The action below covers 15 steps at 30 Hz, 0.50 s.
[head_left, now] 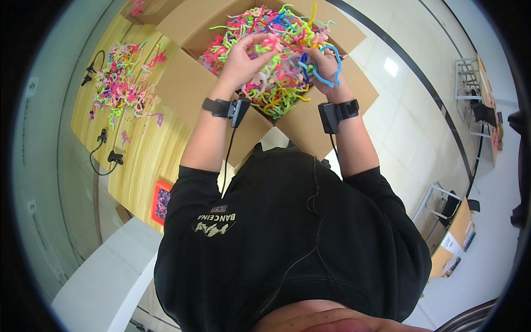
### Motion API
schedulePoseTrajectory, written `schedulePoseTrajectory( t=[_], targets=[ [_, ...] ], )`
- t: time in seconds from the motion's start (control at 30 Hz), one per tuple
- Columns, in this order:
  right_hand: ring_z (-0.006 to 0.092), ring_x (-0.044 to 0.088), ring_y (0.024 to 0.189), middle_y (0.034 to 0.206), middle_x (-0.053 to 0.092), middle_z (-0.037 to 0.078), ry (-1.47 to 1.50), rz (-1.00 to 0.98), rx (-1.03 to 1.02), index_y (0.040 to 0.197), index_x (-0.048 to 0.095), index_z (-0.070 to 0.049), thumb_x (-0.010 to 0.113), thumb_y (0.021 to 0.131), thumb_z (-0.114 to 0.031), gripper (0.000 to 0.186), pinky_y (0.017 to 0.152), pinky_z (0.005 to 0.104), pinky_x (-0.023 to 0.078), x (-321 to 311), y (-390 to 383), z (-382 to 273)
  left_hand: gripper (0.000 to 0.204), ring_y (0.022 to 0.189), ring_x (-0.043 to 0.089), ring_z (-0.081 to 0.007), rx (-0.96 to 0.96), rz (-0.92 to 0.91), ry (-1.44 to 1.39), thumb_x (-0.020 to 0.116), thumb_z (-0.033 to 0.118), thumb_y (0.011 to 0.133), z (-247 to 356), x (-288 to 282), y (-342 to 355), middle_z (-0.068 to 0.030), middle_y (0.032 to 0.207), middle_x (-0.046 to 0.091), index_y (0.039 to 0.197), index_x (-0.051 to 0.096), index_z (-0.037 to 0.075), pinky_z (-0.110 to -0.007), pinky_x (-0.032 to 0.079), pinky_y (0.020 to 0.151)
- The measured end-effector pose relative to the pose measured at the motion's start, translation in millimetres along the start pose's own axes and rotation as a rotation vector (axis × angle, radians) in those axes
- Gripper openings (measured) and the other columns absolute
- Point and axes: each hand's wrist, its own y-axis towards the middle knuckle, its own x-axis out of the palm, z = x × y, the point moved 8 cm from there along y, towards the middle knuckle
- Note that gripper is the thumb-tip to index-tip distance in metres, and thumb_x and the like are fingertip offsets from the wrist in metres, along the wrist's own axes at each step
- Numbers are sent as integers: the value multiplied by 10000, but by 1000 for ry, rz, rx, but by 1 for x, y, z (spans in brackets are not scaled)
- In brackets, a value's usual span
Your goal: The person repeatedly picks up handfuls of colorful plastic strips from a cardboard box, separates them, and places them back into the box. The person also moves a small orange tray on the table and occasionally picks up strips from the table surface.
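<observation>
A large open cardboard box (337,115) stands in front of me, filled with a heap of squiggly soft strands (260,25) in pink, green, yellow, blue and other colours. Over the heap, my left hand (248,60) is closed, thumb and fingers curled round a pink and green strand (268,43). To its right, my right hand (326,65) is closed on a blue strand (322,79), which loops out over the fingers and hangs down beside the hand. The two hands are a little apart. Part of what each holds merges with the heap behind.
To the left, a wooden table (133,155) bears a loose pile of similar strands (124,80), black clips with cables (115,157) and a red-orange tray (159,202) of small dark pieces. Cables run from both black wristbands (218,107). Desks and chairs (445,205) stand far right.
</observation>
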Motion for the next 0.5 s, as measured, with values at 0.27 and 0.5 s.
schedulePoseTrajectory(
  t=[0.27,0.5],
  targets=[
    [250,689,720,833,610,115,15,26,14,1021,514,-10,558,879,-66,159,405,375,545,-16,0,0,317,884,649,-111,-76,107,-239,480,91,957,-3,-37,-2,-90,1079,668,1251,553,0,-252,541,754],
    [236,665,690,819,655,118,161,149,15,963,556,-24,554,889,-118,120,483,384,563,-31,10,8,355,816,654,-142,-100,248,-360,339,175,1006,-18,-51,-2,-111,1072,655,1264,522,12,-272,564,684]
  ],
)
